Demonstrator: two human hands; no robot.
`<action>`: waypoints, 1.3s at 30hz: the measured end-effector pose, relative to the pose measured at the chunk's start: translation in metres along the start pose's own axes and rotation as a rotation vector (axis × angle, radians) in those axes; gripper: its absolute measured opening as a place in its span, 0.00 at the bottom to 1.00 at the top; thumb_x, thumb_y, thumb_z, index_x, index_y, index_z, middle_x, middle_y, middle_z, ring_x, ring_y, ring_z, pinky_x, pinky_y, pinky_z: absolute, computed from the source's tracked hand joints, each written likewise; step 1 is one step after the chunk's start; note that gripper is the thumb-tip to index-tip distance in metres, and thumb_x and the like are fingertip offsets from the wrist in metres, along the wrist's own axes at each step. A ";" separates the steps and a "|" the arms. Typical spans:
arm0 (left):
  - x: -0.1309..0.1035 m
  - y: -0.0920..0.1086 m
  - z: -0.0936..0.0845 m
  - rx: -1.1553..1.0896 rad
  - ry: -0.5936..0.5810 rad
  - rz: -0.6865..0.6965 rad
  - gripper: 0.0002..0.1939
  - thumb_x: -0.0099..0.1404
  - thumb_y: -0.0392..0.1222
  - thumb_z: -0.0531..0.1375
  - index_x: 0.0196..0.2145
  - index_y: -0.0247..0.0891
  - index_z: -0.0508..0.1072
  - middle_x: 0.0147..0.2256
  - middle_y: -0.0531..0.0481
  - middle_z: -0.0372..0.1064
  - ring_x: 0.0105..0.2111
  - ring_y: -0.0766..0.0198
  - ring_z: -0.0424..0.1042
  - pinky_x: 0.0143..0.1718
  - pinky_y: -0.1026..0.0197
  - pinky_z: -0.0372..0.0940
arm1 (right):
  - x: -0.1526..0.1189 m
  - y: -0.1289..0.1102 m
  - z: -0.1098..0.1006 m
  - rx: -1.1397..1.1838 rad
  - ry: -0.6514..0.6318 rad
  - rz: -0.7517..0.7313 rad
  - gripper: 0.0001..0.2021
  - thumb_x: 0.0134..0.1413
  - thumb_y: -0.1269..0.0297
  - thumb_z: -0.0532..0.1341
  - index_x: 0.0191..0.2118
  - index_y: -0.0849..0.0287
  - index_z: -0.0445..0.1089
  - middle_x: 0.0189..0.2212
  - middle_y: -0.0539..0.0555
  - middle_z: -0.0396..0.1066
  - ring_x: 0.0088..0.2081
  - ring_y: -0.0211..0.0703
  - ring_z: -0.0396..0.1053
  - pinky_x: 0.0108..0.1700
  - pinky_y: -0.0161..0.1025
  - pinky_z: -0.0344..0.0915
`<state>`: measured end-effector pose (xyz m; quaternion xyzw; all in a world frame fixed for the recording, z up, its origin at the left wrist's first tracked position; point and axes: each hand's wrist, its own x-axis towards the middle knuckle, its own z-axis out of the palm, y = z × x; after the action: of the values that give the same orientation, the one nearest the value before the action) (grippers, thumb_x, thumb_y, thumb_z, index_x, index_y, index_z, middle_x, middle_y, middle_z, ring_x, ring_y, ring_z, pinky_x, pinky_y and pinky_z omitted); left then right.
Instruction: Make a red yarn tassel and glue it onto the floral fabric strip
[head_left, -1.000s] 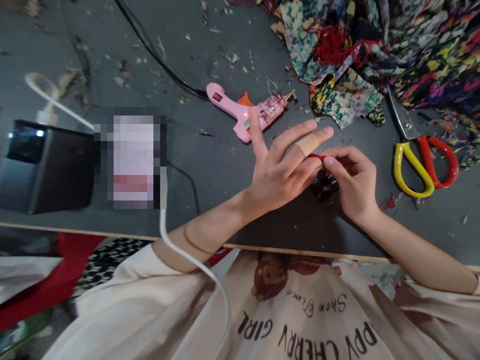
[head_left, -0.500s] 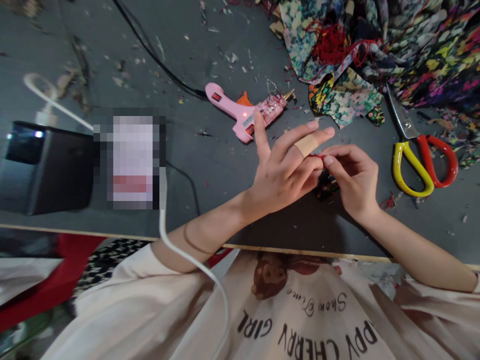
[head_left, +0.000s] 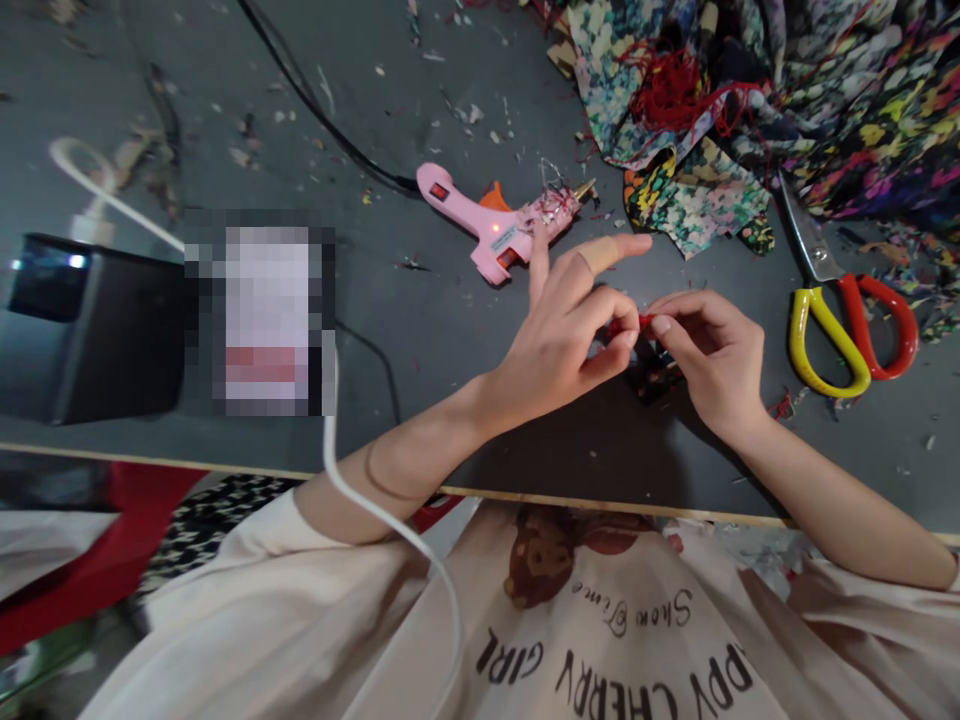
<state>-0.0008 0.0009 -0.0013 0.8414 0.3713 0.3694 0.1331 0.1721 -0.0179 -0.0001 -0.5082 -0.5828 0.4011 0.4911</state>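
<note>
Between my two hands runs a short bit of red thread (head_left: 643, 321). My left hand (head_left: 559, 335) pinches it with thumb and index finger, the other fingers spread out and a tan bandage (head_left: 595, 259) around one of them. My right hand (head_left: 716, 355) is closed on the other end, thumb against index finger. Just below the fingertips hangs a dark, colourful piece of fabric (head_left: 658, 375), mostly hidden by my right hand. Behind my left hand lies a pink glue gun (head_left: 491, 230), its light lit and its metal nozzle pointing right.
Scissors (head_left: 825, 290) with yellow and red handles lie to the right. Floral fabric (head_left: 862, 130) and a tangle of red thread (head_left: 667, 90) fill the upper right. A black box-shaped device (head_left: 112, 340), a blurred-out rectangle (head_left: 266, 300) and a white cable (head_left: 375, 508) are at left.
My left hand has turned and curled its index finger and thumb around the red thread, which shows more now. My right hand keeps its pinch. The view has shifted slightly.
</note>
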 end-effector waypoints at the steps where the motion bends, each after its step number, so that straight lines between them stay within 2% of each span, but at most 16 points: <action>1: 0.000 -0.001 -0.001 -0.014 -0.013 0.000 0.09 0.71 0.47 0.50 0.34 0.44 0.65 0.57 0.43 0.64 0.58 0.55 0.65 0.69 0.35 0.39 | 0.000 0.000 0.000 -0.015 -0.007 -0.008 0.03 0.54 0.69 0.63 0.30 0.56 0.73 0.28 0.47 0.75 0.28 0.33 0.69 0.32 0.33 0.66; 7: 0.001 -0.003 -0.002 -0.032 -0.050 0.028 0.08 0.71 0.45 0.50 0.36 0.43 0.65 0.58 0.40 0.63 0.56 0.56 0.66 0.69 0.34 0.39 | 0.001 0.002 -0.002 -0.082 -0.051 -0.049 0.05 0.55 0.71 0.62 0.31 0.56 0.72 0.29 0.47 0.75 0.29 0.34 0.69 0.32 0.34 0.65; 16: 0.003 -0.005 -0.004 0.000 -0.015 0.036 0.05 0.71 0.42 0.51 0.36 0.43 0.65 0.57 0.40 0.64 0.57 0.57 0.66 0.69 0.36 0.41 | -0.002 0.004 -0.004 -0.087 -0.102 -0.062 0.04 0.55 0.71 0.61 0.32 0.56 0.72 0.30 0.49 0.74 0.30 0.35 0.69 0.33 0.35 0.65; 24: 0.002 -0.007 -0.004 0.032 -0.025 -0.007 0.05 0.70 0.42 0.51 0.37 0.44 0.65 0.58 0.45 0.64 0.59 0.57 0.64 0.69 0.36 0.42 | 0.000 0.001 -0.004 -0.114 -0.131 -0.075 0.04 0.55 0.71 0.61 0.31 0.57 0.72 0.30 0.50 0.74 0.30 0.36 0.70 0.33 0.35 0.66; 34: 0.002 -0.009 -0.002 -0.047 -0.018 -0.038 0.06 0.70 0.43 0.51 0.36 0.45 0.66 0.57 0.46 0.65 0.58 0.56 0.64 0.68 0.37 0.44 | 0.000 0.000 -0.004 -0.122 -0.159 -0.147 0.04 0.57 0.68 0.61 0.32 0.56 0.72 0.30 0.50 0.75 0.33 0.38 0.72 0.36 0.37 0.67; 39: 0.003 -0.010 -0.001 -0.081 -0.007 -0.039 0.05 0.70 0.42 0.52 0.36 0.44 0.66 0.57 0.44 0.65 0.58 0.56 0.65 0.69 0.36 0.42 | 0.000 0.000 -0.004 -0.081 -0.179 -0.171 0.04 0.57 0.69 0.61 0.33 0.55 0.73 0.32 0.51 0.76 0.36 0.39 0.73 0.39 0.38 0.69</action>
<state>-0.0061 0.0098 -0.0042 0.8292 0.3721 0.3783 0.1758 0.1763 -0.0179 0.0011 -0.4384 -0.6812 0.3777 0.4483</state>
